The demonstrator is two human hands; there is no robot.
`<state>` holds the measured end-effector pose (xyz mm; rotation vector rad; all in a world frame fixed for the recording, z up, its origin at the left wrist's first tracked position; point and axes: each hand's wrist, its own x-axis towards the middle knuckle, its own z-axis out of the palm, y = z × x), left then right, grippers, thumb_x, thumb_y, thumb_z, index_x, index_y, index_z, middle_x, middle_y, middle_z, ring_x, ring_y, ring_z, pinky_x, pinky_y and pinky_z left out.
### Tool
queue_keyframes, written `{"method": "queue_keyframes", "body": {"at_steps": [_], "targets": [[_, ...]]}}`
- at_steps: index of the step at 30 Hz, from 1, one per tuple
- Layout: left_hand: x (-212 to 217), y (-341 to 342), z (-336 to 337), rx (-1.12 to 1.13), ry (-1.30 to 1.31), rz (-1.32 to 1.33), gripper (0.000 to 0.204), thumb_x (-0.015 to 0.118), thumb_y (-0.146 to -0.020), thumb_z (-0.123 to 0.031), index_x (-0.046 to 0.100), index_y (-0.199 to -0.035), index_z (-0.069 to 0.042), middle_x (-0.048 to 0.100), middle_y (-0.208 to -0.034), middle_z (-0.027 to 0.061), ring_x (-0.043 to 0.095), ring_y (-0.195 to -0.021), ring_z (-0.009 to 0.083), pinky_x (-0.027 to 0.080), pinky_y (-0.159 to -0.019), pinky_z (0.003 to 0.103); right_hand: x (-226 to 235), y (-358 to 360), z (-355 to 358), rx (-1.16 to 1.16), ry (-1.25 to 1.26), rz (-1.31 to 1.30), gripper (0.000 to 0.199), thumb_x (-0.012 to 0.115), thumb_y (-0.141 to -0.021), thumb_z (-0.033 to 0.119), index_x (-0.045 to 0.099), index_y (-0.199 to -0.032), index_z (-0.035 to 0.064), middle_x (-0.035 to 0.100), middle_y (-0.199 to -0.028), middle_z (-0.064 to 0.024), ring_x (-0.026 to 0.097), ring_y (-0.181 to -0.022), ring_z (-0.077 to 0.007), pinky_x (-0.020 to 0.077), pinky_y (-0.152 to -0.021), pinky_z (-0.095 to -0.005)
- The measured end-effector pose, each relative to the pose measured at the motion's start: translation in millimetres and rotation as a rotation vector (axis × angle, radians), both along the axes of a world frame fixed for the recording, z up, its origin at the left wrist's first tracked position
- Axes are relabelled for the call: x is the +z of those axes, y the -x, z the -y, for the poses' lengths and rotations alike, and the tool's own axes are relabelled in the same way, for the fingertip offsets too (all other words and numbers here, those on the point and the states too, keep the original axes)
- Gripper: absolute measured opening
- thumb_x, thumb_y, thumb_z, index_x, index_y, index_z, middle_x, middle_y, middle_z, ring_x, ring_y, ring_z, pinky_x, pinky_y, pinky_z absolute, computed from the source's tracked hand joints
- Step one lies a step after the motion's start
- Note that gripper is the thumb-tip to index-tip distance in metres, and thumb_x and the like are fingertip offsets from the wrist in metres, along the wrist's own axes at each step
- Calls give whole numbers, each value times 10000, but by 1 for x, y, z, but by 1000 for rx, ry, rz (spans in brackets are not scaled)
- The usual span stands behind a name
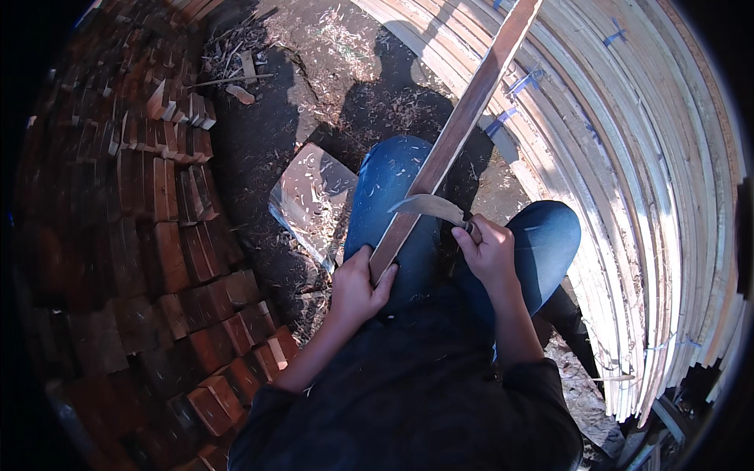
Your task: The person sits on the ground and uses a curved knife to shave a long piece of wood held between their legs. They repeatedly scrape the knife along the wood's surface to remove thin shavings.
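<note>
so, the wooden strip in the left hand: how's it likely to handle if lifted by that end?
Probably fairly stiff: the wooden strip looks straight, with no obvious bend. Likely far-end heavy, since the left hand grips its near end and most of the visible length extends beyond. Probably not very slippery, as its brown face looks matte.

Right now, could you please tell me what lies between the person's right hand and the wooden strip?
A curved knife, gripped in the right hand, spans that stretch and reaches across the wooden strip. The head view shows this.
</note>
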<state>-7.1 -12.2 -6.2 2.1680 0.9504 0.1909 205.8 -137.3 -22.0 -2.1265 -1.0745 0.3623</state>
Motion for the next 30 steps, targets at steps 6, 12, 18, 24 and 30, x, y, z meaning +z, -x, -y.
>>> {"method": "queue_keyframes", "body": {"at_steps": [6,12,18,24,30], "targets": [[-8,5,0,62,8,35,320,663,-846,-271,527,-848,18,576,-692,235,608,-660,435,478,-582,478,-6,-19,-17,11,-37,356,427,758,-751,458,565,-704,80,574,-621,-49,617,-540,-260,495,-479,-364],[0,3,2,29,-3,13,329,666,-846,-273,522,-859,22,581,-715,237,608,-665,433,476,-581,483,16,-83,-26,-396,54,154,474,691,-833,476,571,-667,48,546,-527,-139,590,-532,-362,467,-499,-417],[2,3,0,13,-40,-11,343,680,-830,-279,521,-865,23,577,-700,244,616,-675,425,488,-601,482,35,-89,-1,-279,44,328,430,719,-824,429,613,-727,24,532,-536,-162,571,-521,-366,454,-499,-393],[-2,3,-2,-12,-3,-18,348,679,-823,-281,543,-901,30,584,-679,229,615,-646,420,494,-582,472,4,-3,4,37,13,2,412,764,-790,344,508,-674,43,501,-567,-125,566,-521,-317,434,-486,-371],[-6,4,-5,-52,-58,116,349,682,-817,-267,564,-945,35,601,-706,223,634,-700,419,513,-617,461,1,54,-11,218,-44,-321,400,775,-779,332,514,-693,41,530,-572,-124,591,-530,-310,454,-498,-372]]}}
